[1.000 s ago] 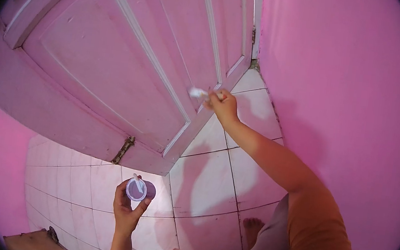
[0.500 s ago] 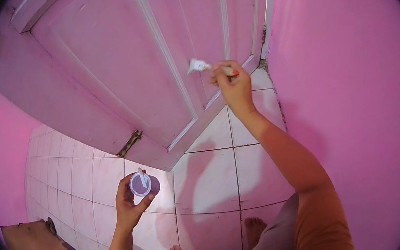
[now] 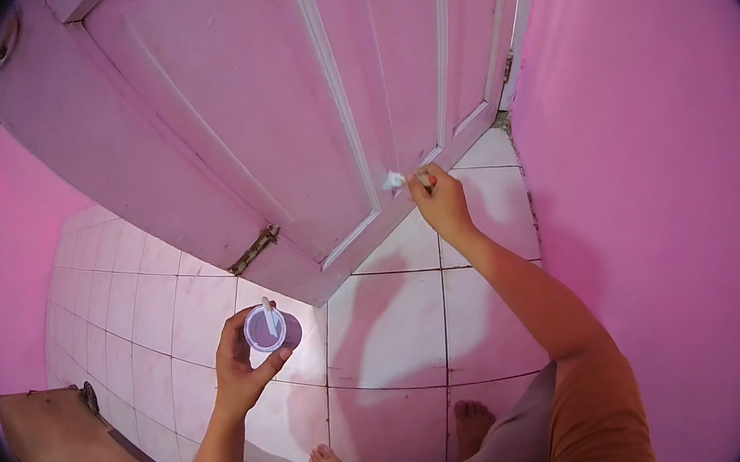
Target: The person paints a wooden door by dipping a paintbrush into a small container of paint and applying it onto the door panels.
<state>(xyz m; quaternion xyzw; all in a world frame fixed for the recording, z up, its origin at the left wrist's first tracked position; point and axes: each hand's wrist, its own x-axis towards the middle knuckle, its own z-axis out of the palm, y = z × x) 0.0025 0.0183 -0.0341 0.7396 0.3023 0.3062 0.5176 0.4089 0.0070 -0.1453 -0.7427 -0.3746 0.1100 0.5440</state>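
Observation:
My right hand (image 3: pixel 440 204) is closed around the handle of a paintbrush (image 3: pixel 394 182), whose white-coated bristle end points left near the lower part of the door panel. Whether the bristles touch the door cannot be told. The pink door (image 3: pixel 221 95) has raised moldings, some of them white (image 3: pixel 352 240). Low at the left, my left hand (image 3: pixel 245 365) grips a small plastic cup (image 3: pixel 289 332) with a pale rim. A white stick (image 3: pixel 269 315) leans inside the cup, standing out over its rim.
A rusty bolt latch (image 3: pixel 256 249) sits at the door's lower edge. Bright pink wall (image 3: pixel 659 173) rises on the right. Pale floor tiles (image 3: pixel 387 324) lie below, with my feet (image 3: pixel 474 418) on them. A brown wooden piece (image 3: pixel 60 428) is at the lower left.
My right hand has moved down with the paintbrush, from the middle of the panel toward its lower end. The view has shifted slightly. My left hand still holds the cup.

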